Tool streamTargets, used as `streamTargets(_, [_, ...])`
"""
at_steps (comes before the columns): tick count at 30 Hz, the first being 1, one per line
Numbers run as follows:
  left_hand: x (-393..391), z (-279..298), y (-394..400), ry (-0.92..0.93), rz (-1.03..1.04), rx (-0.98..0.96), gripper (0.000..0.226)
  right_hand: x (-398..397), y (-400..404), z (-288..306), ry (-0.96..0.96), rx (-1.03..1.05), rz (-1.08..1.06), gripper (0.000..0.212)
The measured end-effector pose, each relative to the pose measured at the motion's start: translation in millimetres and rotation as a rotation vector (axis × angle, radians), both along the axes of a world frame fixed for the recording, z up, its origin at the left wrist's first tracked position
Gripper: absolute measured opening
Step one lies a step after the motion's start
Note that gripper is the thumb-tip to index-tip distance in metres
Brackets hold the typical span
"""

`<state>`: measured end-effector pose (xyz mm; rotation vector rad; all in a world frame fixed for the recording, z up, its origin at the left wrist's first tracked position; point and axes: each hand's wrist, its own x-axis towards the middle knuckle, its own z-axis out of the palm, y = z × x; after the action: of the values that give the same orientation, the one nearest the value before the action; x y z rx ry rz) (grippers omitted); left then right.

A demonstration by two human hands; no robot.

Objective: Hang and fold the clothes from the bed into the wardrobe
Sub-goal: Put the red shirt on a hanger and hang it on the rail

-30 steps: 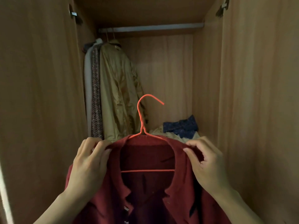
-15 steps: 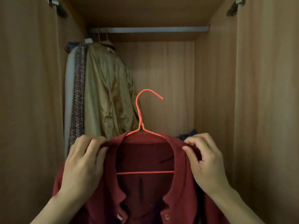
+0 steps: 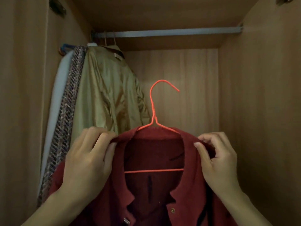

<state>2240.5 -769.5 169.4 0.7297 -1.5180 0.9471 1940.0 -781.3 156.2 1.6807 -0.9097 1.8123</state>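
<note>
both hands (image 3: 151, 162) grip the red shirt's (image 3: 184, 201) shoulders.

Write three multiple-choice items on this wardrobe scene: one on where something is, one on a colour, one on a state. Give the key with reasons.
1. Where do the clothes already on the rail hang?
A. at its left end
B. at its middle
C. at its right end

2. What colour is the wire hanger in the held shirt?
A. white
B. blue
C. orange-red

3. What is the state of the hanger's hook?
A. hooked over the rail
B. free, below the rail
C. lying on a shelf

Key:
1 A: the olive jacket and the tweed garment crowd the left end, and the rest of the rail is bare.
2 C: the wire shows orange-red against the dark red shirt.
3 B: the hook stands well under the rail, while the left hand and the right hand each pinch a shoulder of the shirt.
</note>
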Motion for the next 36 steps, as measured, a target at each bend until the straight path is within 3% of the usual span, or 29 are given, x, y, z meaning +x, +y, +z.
streamTargets(15, [-53, 129, -90, -0.077, 0.435, -0.063, 0.016, -15, -229, 126, -0.065, -0.186, 0.334, 0.007])
streamTargets(22, [-52, 180, -115, -0.123, 0.610, -0.138, 0.012, 18, -293, 187, -0.093, -0.239, 0.488, 0.021])
streamTargets(30, [-22, 235, -165, -0.134, 0.717, -0.153, 0.015, 66, -360, 247, -0.099, -0.251, 0.571, 0.014])
streamTargets(36, [3, 311, -194, -0.134, 0.793, -0.197, 0.015, 112, -396, 324, -0.157, -0.202, 0.622, 0.014])
